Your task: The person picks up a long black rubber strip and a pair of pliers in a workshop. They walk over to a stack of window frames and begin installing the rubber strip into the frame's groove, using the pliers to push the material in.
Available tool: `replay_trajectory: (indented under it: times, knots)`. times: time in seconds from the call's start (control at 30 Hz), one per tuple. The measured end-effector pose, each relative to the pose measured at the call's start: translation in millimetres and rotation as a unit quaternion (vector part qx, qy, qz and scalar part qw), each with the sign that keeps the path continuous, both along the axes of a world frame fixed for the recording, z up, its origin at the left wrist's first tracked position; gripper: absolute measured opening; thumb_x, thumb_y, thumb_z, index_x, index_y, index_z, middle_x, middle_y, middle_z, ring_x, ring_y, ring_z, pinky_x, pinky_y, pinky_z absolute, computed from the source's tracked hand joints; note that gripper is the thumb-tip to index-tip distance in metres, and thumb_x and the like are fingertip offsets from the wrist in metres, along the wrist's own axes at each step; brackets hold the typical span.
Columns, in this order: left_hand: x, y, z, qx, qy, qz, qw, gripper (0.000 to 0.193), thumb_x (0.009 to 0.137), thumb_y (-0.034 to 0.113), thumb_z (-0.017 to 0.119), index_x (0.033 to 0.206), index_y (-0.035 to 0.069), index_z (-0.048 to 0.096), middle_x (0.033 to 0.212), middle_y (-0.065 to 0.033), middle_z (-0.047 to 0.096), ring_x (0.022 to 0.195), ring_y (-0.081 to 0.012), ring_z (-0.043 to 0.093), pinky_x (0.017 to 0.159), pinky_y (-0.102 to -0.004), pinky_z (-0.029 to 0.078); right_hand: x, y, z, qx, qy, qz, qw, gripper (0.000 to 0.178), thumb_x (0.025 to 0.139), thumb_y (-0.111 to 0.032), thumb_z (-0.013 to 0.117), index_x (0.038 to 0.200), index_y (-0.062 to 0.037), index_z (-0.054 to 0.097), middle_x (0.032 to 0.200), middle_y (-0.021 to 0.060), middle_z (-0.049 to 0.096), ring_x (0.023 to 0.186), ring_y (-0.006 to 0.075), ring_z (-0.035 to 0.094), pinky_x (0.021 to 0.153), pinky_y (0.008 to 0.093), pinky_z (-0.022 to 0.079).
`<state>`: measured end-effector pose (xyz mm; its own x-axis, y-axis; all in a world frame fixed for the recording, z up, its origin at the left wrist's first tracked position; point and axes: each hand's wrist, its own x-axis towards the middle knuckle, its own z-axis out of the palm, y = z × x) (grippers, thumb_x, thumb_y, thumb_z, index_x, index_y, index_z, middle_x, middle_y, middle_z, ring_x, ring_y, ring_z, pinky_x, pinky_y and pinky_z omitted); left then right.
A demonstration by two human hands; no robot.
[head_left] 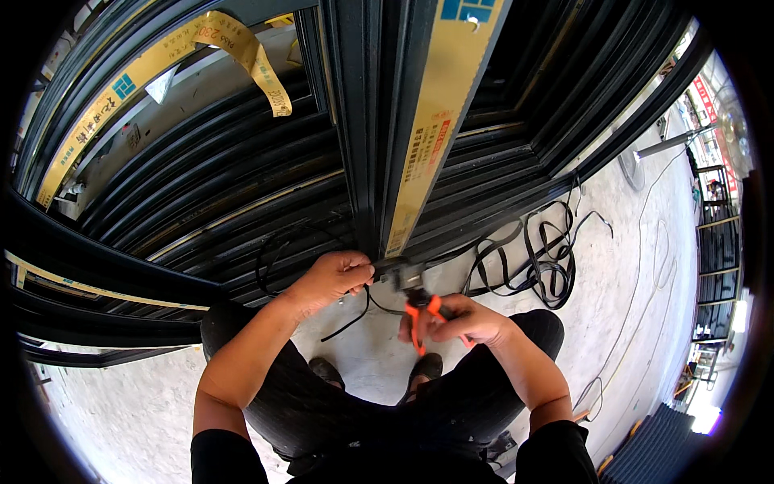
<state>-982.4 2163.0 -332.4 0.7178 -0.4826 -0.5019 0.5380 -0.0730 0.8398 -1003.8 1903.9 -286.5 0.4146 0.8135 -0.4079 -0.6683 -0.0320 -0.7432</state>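
Observation:
In my right hand point(466, 319) is a pair of hand shears point(427, 313) with orange and black handles. Their metal head, slightly blurred, points toward the window frame's lower corner. My left hand point(334, 281) pinches a thin black rubber strip point(372, 278) by thumb and forefinger, just left of the shears' jaws. One loose end of black strip point(347, 327) hangs below that hand. Whether the jaws touch the strip I cannot tell. Behind both hands stands a dark metal window frame point(367, 161), partly covered by yellow protective tape point(423, 149).
A tangle of black rubber strip point(556, 266) lies on the pale floor point(621, 315) to the right. More dark frames point(210, 194) stack at left, with a peeled yellow tape point(262, 68) curling out. Thin cords point(641, 242) trail along the right. My shoes point(423, 367) stand below my hands.

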Motion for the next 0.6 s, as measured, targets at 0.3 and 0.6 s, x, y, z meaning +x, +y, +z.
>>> replay_trajectory:
  times: [0.3, 0.6]
  knots:
    - [-4.2, 2.2, 6.8, 0.001, 0.009, 0.003, 1.0, 0.019, 0.087, 0.019, 0.055, 0.079, 0.002, 0.058, 0.067, 0.0027, 0.049, 0.061, -0.0055, 0.042, 0.057, -0.0205, 0.034, -17.1, 1.4, -43.6, -0.143, -0.17, -0.005, 0.975, 0.033, 0.071, -0.001, 0.057, 0.104, -0.0025, 0.062, 0.097, 0.0052, 0.058, 0.089, 0.0142, 0.052, 0.08, 0.0279, 0.041]
    - [-10.8, 4.6, 4.1, 0.078, -0.105, -0.015, 0.991, 0.021, 0.085, 0.021, 0.056, 0.081, 0.0, 0.06, 0.065, 0.0005, 0.052, 0.059, -0.0076, 0.043, 0.052, -0.0244, 0.035, -16.1, 11.8, -26.1, -0.164, -0.078, 0.0, 0.983, 0.037, 0.07, 0.0, 0.057, 0.107, -0.0037, 0.062, 0.106, 0.007, 0.058, 0.101, 0.0158, 0.051, 0.088, 0.0288, 0.039]
